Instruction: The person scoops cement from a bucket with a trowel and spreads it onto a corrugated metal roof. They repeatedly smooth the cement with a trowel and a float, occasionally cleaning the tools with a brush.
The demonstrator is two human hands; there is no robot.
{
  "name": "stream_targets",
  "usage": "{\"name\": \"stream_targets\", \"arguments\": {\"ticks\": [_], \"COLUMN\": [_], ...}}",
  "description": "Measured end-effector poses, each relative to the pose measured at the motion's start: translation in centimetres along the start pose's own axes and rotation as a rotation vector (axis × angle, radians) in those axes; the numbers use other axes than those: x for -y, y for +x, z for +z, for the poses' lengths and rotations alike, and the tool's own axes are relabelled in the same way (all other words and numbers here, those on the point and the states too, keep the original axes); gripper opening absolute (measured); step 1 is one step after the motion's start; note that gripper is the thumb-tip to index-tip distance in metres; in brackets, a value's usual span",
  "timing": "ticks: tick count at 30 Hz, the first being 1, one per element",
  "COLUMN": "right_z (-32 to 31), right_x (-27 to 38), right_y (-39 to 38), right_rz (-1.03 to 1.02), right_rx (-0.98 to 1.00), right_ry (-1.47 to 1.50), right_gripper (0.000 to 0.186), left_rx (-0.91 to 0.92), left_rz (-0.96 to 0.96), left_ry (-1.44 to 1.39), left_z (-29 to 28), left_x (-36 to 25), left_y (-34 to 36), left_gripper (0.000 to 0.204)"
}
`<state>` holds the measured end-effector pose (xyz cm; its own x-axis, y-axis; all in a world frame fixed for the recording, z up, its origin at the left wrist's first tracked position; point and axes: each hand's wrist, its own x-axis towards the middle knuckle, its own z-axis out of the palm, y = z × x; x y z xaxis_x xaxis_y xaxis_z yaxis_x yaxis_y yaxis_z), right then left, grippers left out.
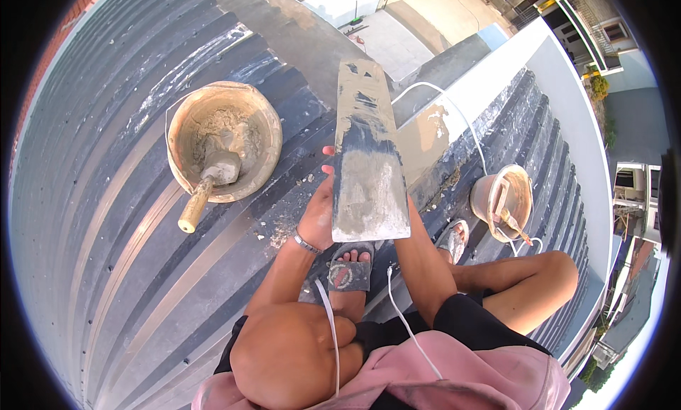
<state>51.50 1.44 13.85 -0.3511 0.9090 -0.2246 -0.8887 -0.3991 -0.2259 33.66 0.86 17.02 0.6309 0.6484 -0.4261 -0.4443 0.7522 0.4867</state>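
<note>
A long, flat plastering board (369, 162) rises in front of me, its dark face smeared with grey mortar, thicker at the far end. My left hand (321, 210) grips its left edge, with a couple of fingertips showing beyond it. Behind the board goes my right forearm (424, 268); that hand and its fingers are hidden. To the left, a round bucket (266, 140) holds wet mortar (230, 126). A trowel (201, 197) leans in it, blade in the mortar and wooden handle over the near rim.
On the right, a smaller bucket (482, 201) contains a wooden-handled tool (504, 204). A white cord (461, 115) curves behind it. Under me is a dark corrugated roof (135, 218), beside a mortar-patched ledge (425, 137) and a white parapet (567, 76). A lower yard lies beyond.
</note>
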Motion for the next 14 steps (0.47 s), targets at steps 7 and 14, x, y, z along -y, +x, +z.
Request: {"name": "stream_targets", "arguments": {"ticks": [7,14], "right_z": [-2.2,7.7], "right_x": [-3.4,-9.3], "right_y": [0.0,6.0], "right_rz": [-0.083,0.407], "right_rx": [-0.233,-0.124], "right_ry": [-0.24,-0.879], "right_gripper": [0.039,0.052], "left_rx": [0.086,-0.176], "left_rz": [0.469,0.937], "left_ry": [0.176,0.208], "left_z": [3.4,-2.2], "left_x": [-6.9,-14.6], "left_y": [-2.7,-11.1], "left_gripper": [0.031,0.082]}}
